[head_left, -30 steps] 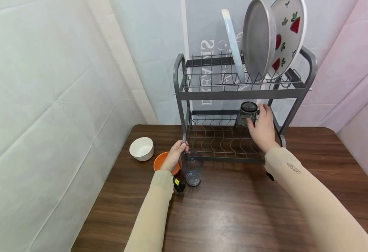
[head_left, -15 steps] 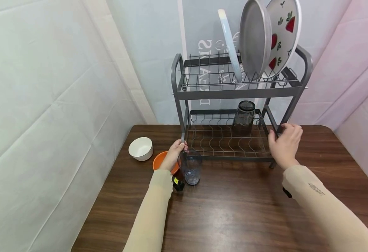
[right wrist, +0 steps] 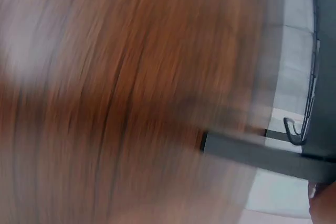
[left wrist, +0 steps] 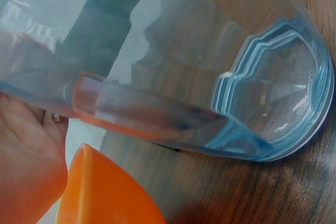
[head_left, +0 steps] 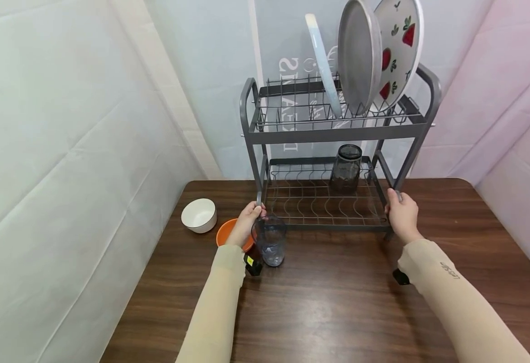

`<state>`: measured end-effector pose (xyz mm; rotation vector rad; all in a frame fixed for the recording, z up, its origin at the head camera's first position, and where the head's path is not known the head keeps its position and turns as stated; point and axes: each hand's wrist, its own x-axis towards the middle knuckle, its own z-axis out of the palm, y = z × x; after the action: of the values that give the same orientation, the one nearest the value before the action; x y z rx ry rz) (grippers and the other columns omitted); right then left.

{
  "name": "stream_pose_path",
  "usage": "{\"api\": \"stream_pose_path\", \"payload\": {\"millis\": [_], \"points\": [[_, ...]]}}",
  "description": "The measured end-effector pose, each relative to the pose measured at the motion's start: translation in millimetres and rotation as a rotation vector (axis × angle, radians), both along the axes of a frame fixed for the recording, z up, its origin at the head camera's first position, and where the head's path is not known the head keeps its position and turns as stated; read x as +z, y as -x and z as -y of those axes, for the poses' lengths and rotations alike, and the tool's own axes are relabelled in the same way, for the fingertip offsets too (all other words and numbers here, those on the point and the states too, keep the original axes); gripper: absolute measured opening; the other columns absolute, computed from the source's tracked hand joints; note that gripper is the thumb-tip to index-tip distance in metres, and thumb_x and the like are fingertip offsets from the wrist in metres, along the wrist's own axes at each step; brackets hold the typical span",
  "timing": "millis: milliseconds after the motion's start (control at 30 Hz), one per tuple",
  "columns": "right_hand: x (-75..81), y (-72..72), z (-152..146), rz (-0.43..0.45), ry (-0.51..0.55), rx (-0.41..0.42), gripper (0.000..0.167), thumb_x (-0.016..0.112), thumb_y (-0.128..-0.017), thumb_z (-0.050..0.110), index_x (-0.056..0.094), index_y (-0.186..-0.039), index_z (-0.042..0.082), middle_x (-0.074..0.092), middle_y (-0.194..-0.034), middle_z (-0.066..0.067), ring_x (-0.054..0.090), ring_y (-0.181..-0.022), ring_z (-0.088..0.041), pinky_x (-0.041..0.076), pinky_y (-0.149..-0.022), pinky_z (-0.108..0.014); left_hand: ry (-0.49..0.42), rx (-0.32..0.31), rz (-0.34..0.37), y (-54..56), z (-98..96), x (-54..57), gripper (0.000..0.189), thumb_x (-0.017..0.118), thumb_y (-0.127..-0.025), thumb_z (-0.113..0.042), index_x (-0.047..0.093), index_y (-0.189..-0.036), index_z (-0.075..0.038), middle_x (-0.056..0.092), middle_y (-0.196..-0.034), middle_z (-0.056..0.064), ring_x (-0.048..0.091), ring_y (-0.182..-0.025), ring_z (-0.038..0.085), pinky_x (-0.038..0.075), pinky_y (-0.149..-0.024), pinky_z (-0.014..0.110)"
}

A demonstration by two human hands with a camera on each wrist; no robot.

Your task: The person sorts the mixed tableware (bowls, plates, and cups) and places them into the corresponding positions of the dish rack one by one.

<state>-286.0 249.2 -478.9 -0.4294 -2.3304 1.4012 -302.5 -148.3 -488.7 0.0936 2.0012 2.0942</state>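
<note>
Standing between left hand (head_left: 247,221) and right hand (head_left: 403,216) — the dish rack (head_left: 333,135) — gripped by both

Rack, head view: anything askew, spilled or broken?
No spill or damage shows. Only mild oddity: on the rack's upper tier, the blue piece, seen edge-on, tilts left while the strawberry plate leans right.
</note>
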Motion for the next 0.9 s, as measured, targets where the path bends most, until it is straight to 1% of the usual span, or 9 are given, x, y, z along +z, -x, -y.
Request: {"api": "stream_pose_path", "payload": {"millis": [67,133,233,267,367,500,667,767,900], "points": [[0.9,-0.1,2,-0.024,0.142,0.01,0.044,0.045,-0.094,0.045,0.047,-0.069,0.009,0.044,-0.044,0.013,0.042,-0.043,-0.006,0.034,-0.048,-0.022,-0.002,-0.01,0.0,-0.1,0.3,1.4,0.022,0.035,-0.1,-0.025,0.046,-0.107,-0.007,0.048,-0.082,-0.003,0.054,-0.086,0.013,0.044,-0.086,0.026],[1.7,-0.8,3,-0.04,0.25,0.005,0.044,0.049,-0.093,0.043,0.045,-0.063,0.011,0.041,-0.043,0.013,0.038,-0.041,-0.006,0.03,-0.045,-0.022,-0.006,-0.023,0.008,-0.6,0.2,3.2,0.022,0.035,-0.1,-0.024,0.045,-0.107,-0.006,0.048,-0.082,-0.002,0.054,-0.086,0.013,0.044,-0.086,0.027],[1.2,-1.0,2,-0.051,0.326,-0.024,0.045,0.051,-0.093,0.041,0.044,-0.058,0.013,0.039,-0.043,0.012,0.034,-0.042,-0.007,0.027,-0.046,-0.024,0.011,-0.034,0.006,-6.6,-1.4,11.7,0.022,0.034,-0.101,-0.022,0.045,-0.109,-0.004,0.049,-0.082,-0.002,0.054,-0.086,0.013,0.045,-0.084,0.026],[0.2,-0.5,1,-0.048,0.329,-0.037,0.045,0.051,-0.093,0.041,0.044,-0.058,0.013,0.038,-0.044,0.012,0.033,-0.044,-0.008,0.027,-0.048,-0.024,0.017,-0.034,0.003,-8.7,-2.1,14.6,0.022,0.034,-0.101,-0.021,0.046,-0.109,-0.003,0.049,-0.082,-0.002,0.054,-0.085,0.013,0.045,-0.084,0.026],[-1.9,-0.2,0,-0.031,0.29,-0.072,0.045,0.047,-0.095,0.041,0.045,-0.061,0.011,0.038,-0.045,0.013,0.035,-0.048,-0.009,0.028,-0.053,-0.025,0.027,-0.005,-0.02,-8.9,-3.7,10.2,0.025,0.037,-0.1,-0.023,0.048,-0.111,-0.003,0.051,-0.082,-0.002,0.054,-0.086,0.013,0.045,-0.082,0.026],[-3.4,-0.9,2,-0.027,0.242,-0.102,0.044,0.04,-0.097,0.04,0.044,-0.063,0.012,0.038,-0.046,0.015,0.037,-0.051,-0.009,0.03,-0.055,-0.025,0.006,0.044,-0.032,-3.6,-3.2,-3.7,0.033,0.042,-0.099,-0.028,0.049,-0.116,-0.001,0.055,-0.084,-0.003,0.054,-0.084,0.014,0.045,-0.079,0.026],[-6.4,1.7,6,-0.042,0.213,-0.105,0.043,0.04,-0.097,0.041,0.042,-0.062,0.016,0.037,-0.047,0.015,0.037,-0.051,-0.008,0.03,-0.053,-0.025,-0.044,0.098,-0.019,-7.2,-0.3,-3.8,0.036,0.041,-0.099,-0.028,0.047,-0.121,0.0,0.061,-0.093,0.0,0.058,-0.087,0.013,0.047,-0.08,0.024],[-7.2,3.1,7,-0.053,0.192,-0.116,0.043,0.039,-0.097,0.041,0.041,-0.062,0.016,0.036,-0.047,0.015,0.036,-0.05,-0.009,0.03,-0.052,-0.026,-0.106,0.168,-0.028,-9.6,3.7,-4.5,0.035,0.039,-0.099,-0.029,0.046,-0.121,-0.001,0.062,-0.097,0.002,0.059,-0.091,0.014,0.046,-0.087,0.028],[-7.2,3.4,5,-0.059,0.155,-0.13,0.044,0.039,-0.096,0.042,0.039,-0.061,0.016,0.034,-0.046,0.015,0.035,-0.049,-0.009,0.029,-0.052,-0.026,-0.133,0.298,-0.044,-16.5,17.8,-7.8,0.033,0.037,-0.1,-0.026,0.048,-0.117,0.0,0.062,-0.09,0.001,0.059,-0.088,0.013,0.042,-0.096,0.037]]}}
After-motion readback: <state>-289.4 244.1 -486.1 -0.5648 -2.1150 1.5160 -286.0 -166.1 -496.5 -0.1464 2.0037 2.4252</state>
